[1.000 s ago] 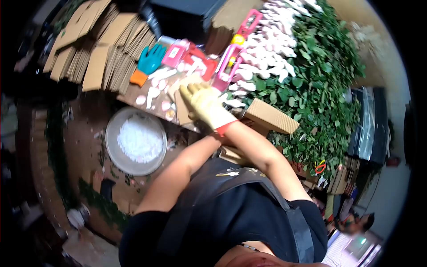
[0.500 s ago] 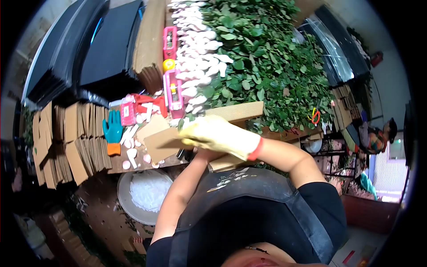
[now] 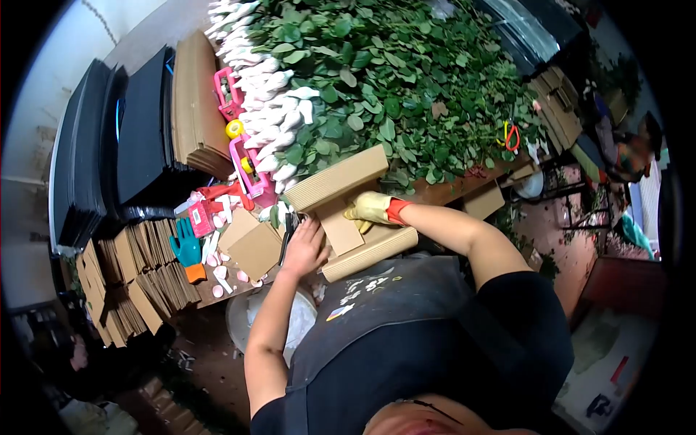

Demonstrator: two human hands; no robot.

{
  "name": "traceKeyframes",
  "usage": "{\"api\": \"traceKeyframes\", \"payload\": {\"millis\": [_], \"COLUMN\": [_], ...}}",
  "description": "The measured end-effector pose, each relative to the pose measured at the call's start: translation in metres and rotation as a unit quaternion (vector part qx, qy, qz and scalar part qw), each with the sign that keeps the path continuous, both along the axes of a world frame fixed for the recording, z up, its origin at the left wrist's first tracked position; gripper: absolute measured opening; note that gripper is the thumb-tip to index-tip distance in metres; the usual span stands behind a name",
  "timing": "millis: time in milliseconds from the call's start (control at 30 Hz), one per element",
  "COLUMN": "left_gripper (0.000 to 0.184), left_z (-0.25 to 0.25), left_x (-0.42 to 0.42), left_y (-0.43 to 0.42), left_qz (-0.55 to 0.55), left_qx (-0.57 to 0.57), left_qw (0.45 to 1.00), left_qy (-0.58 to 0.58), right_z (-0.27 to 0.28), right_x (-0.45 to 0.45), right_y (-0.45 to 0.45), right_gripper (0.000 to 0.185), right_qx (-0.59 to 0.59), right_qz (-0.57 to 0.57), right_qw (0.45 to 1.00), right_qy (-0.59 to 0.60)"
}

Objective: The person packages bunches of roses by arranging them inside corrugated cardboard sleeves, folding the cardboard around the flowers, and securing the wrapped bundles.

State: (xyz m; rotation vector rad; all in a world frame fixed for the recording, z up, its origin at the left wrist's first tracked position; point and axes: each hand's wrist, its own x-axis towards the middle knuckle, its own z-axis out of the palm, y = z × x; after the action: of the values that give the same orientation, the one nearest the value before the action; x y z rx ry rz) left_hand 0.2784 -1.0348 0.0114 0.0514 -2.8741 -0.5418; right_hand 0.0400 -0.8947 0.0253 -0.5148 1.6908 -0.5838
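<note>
My left hand (image 3: 307, 248), bare, rests at the left end of a folded corrugated cardboard wrap (image 3: 339, 180), its fingers stretched out. A black-handled tool (image 3: 288, 233) lies beside those fingers. My right hand (image 3: 371, 209), in a yellow glove with a red cuff, has its fingers curled at the right edge of a flat cardboard piece (image 3: 341, 229). That piece lies inside the wrap, between its upper flap and its rolled lower edge (image 3: 371, 254). The gloved fingertips are partly hidden.
Leafy green stems (image 3: 391, 87) with white-wrapped heads (image 3: 272, 109) cover the table's back. Left are pink holders (image 3: 250, 170), a teal glove (image 3: 186, 243), loose cardboard (image 3: 254, 249) and cardboard stacks (image 3: 145, 272). A tub (image 3: 301, 322) stands below. Red-handled scissors (image 3: 512, 138) lie right. A person (image 3: 631, 156) is far right.
The view has swung right. My gloved right hand has moved down into the wrap with the cardboard piece, and my left hand, hidden beneath it before, now shows.
</note>
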Motion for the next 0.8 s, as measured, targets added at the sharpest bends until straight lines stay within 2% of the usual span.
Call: {"api": "traceKeyframes", "payload": {"millis": [67,100,133,167,200,233,267,333,367,400,433,467,533,600,633,667,733,767,800], "left_gripper": [0.027,0.024,0.022,0.016,0.012,0.012,0.014,0.021,0.033,0.041,0.043,0.046,0.044,0.045,0.046,0.047,0.048,0.049,0.049], "left_z": [0.012,0.028,0.041,0.042,0.024,0.016,0.009,0.026,0.031,0.040,0.041,0.042,0.047,0.058,0.054,0.051,0.047,0.048,0.047], "left_x": [-0.002,-0.013,-0.027,-0.037,-0.042,-0.045,-0.049,-0.054,-0.052,-0.052,-0.050,-0.048,-0.049,-0.054,-0.053,-0.052,-0.050,-0.050,-0.050], "left_y": [-0.002,0.002,0.009,0.014,0.015,0.020,0.024,0.031,0.034,0.038,0.041,0.041,0.043,0.048,0.048,0.046,0.045,0.046,0.046], "left_qz": [-0.016,-0.017,-0.017,-0.027,-0.040,-0.026,-0.012,0.003,0.005,0.009,-0.004,-0.017,-0.004,0.012,0.013,0.008,0.005,0.010,0.013], "left_qx": [0.015,0.038,0.061,0.084,0.073,0.069,0.064,0.054,0.041,0.064,0.063,0.059,0.078,0.083,0.087,0.082,0.077,0.083,0.087], "left_qw": [0.997,0.997,0.996,0.995,0.994,0.995,0.996,0.994,0.987,0.977,0.982,0.987,0.983,0.979,0.977,0.979,0.983,0.981,0.981], "left_qy": [0.072,0.067,0.064,0.036,-0.077,-0.071,-0.063,-0.100,-0.155,-0.203,-0.176,-0.147,-0.165,-0.188,-0.192,-0.188,-0.167,-0.173,-0.174], "right_z": [0.025,0.025,0.033,0.041,0.052,0.093,0.037,0.057,0.124,0.184,0.185,0.185,0.163,0.103,0.097,0.067,0.022,0.003,0.012], "right_x": [0.002,0.004,0.007,0.007,0.006,0.008,0.007,0.002,-0.003,-0.011,-0.021,-0.035,-0.076,-0.133,-0.139,-0.141,-0.155,-0.159,-0.161], "right_y": [0.000,0.002,0.004,0.000,-0.004,-0.002,-0.003,0.017,0.029,0.040,0.053,0.067,0.079,0.085,0.086,0.086,0.080,0.075,0.079], "right_gripper": [0.038,0.037,0.038,0.040,0.043,0.043,0.042,0.039,0.039,0.039,0.034,0.030,0.026,0.030,0.033,0.030,0.026,0.023,0.017], "right_qx": [0.005,-0.018,-0.019,0.010,0.039,0.079,-0.016,-0.206,-0.172,-0.137,-0.183,-0.227,-0.284,-0.210,-0.094,-0.035,0.013,0.026,-0.001], "right_qz": [0.072,0.099,0.071,0.130,0.189,0.210,0.310,0.282,0.211,0.135,0.031,-0.075,-0.235,-0.125,-0.010,0.069,0.180,0.172,0.167], "right_qw": [0.993,0.984,0.991,0.981,0.965,0.954,0.882,0.848,0.919,0.968,0.966,0.950,0.843,0.768,0.775,0.732,0.734,0.724,0.704], "right_qy": [0.096,0.144,0.109,0.142,0.176,0.198,0.355,0.399,0.284,0.164,0.182,0.198,0.392,0.593,0.625,0.677,0.655,0.668,0.691]}}
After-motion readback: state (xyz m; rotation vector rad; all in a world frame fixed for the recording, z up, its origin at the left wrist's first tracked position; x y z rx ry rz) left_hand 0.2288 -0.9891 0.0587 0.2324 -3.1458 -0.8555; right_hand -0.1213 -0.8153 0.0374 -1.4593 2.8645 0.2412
